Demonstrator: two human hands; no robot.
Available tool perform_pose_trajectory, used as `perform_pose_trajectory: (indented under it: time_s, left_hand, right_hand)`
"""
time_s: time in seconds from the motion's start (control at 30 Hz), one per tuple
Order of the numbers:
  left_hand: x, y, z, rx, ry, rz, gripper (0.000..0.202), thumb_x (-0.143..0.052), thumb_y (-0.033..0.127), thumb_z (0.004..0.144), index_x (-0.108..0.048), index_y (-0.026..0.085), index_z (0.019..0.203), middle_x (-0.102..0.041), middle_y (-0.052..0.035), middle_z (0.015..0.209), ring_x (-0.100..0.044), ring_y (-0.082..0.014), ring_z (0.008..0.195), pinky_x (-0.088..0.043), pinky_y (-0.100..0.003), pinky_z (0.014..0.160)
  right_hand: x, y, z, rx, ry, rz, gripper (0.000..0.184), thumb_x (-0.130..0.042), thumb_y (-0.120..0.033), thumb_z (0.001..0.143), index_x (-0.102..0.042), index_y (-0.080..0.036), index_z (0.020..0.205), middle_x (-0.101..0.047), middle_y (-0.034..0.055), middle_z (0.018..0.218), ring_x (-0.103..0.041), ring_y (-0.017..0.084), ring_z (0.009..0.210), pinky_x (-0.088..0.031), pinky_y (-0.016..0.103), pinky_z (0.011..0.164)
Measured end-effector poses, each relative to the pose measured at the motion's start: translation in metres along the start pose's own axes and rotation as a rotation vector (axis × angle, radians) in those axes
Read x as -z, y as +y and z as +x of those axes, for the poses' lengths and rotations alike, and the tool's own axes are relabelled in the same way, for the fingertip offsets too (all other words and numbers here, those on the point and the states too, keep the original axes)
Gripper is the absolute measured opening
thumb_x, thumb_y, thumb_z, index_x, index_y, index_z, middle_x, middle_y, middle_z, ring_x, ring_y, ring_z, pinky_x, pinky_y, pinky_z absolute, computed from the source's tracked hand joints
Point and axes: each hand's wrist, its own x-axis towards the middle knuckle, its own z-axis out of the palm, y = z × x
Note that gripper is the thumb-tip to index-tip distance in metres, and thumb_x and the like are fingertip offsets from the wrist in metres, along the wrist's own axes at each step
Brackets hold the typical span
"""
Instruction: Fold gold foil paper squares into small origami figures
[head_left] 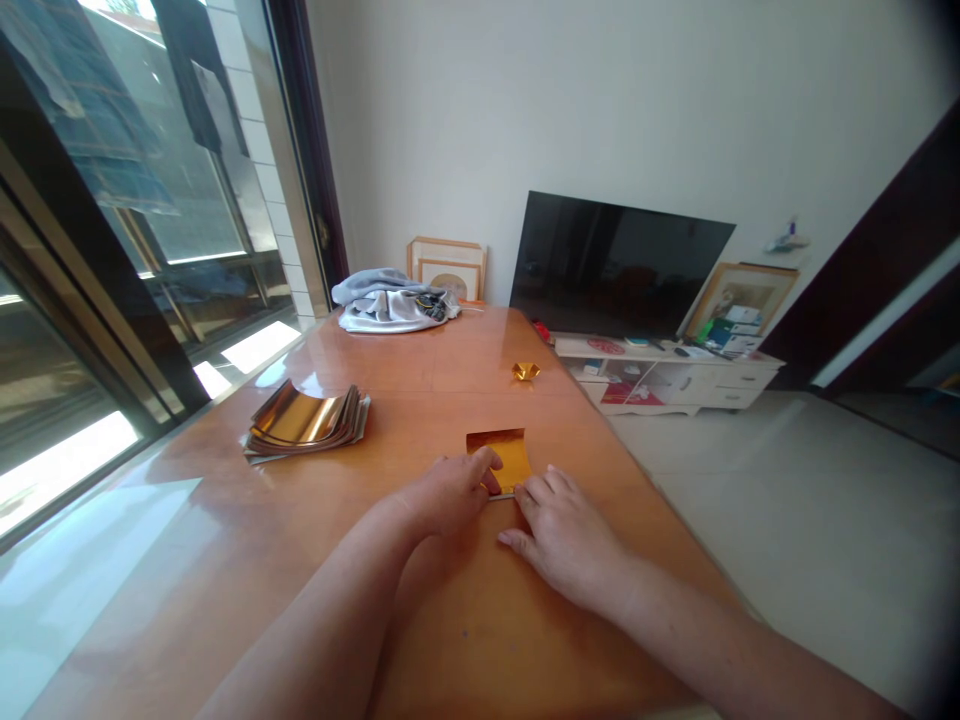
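A square of shiny gold paper lies on the glossy wooden table, its far edge curling up. My left hand rests on its near left corner with the fingers curled and the thumb pressing the sheet. My right hand lies beside it, fingers bent and their tips pressing the paper's near right edge. A stack of curled gold sheets sits to the left. A small folded gold piece lies further back.
A grey bundle of cloth lies at the table's far end, picture frames behind it. A dark TV stands on a low white cabinet to the right. Large windows run along the left; tiled floor lies right of the table edge.
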Motion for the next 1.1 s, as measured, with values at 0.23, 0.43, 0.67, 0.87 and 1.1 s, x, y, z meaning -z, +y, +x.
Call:
perform_pose_trajectory:
  time_s: [0.23, 0.43, 0.67, 0.87, 1.1]
  left_hand:
    - [0.004, -0.001, -0.002, 0.02, 0.01, -0.007, 0.037, -0.043, 0.011, 0.086, -0.051, 0.022, 0.12, -0.074, -0.0032, 0.11, -0.067, -0.0187, 0.101, -0.047, -0.031, 0.093]
    - [0.015, 0.0, -0.008, 0.046, -0.012, -0.013, 0.034, -0.044, 0.015, 0.086, -0.056, 0.024, 0.116, -0.074, -0.0035, 0.11, -0.067, -0.0187, 0.099, -0.047, -0.031, 0.09]
    - [0.021, 0.004, -0.01, 0.087, -0.034, 0.024, 0.029, -0.046, 0.02, 0.089, -0.061, 0.024, 0.113, -0.074, -0.0038, 0.109, -0.068, -0.0194, 0.097, -0.048, -0.03, 0.088]
    - [0.026, 0.004, -0.013, 0.131, -0.044, 0.012, 0.028, -0.047, 0.023, 0.088, -0.064, 0.026, 0.111, -0.074, -0.0028, 0.109, -0.067, -0.0203, 0.097, -0.049, -0.029, 0.086]
    - [0.028, 0.0, -0.014, 0.138, -0.033, -0.016, 0.029, -0.047, 0.023, 0.087, -0.066, 0.027, 0.109, -0.074, -0.0029, 0.108, -0.067, -0.0199, 0.094, -0.049, -0.028, 0.083]
  right_hand:
    - [-0.003, -0.006, -0.001, -0.044, -0.006, 0.062, 0.048, -0.054, -0.057, 0.094, -0.068, -0.015, 0.112, -0.067, 0.0119, 0.104, -0.056, 0.032, 0.106, -0.042, 0.045, 0.101]
    - [-0.003, -0.007, -0.004, -0.057, -0.038, 0.077, 0.052, -0.051, -0.059, 0.094, -0.066, -0.015, 0.116, -0.067, 0.013, 0.109, -0.056, 0.033, 0.106, -0.042, 0.046, 0.099]
    - [0.001, -0.01, -0.002, -0.052, -0.08, 0.064, 0.053, -0.047, -0.059, 0.096, -0.065, -0.016, 0.122, -0.067, 0.0138, 0.11, -0.056, 0.033, 0.105, -0.043, 0.046, 0.096]
    - [0.009, -0.013, 0.0, -0.047, -0.13, 0.057, 0.059, -0.045, -0.062, 0.095, -0.064, -0.016, 0.126, -0.067, 0.0147, 0.114, -0.055, 0.033, 0.11, -0.04, 0.046, 0.099]
    - [0.016, -0.017, 0.004, -0.008, -0.195, 0.046, 0.066, -0.039, -0.069, 0.094, -0.057, -0.024, 0.139, -0.065, 0.0162, 0.121, -0.055, 0.035, 0.112, -0.038, 0.048, 0.098]
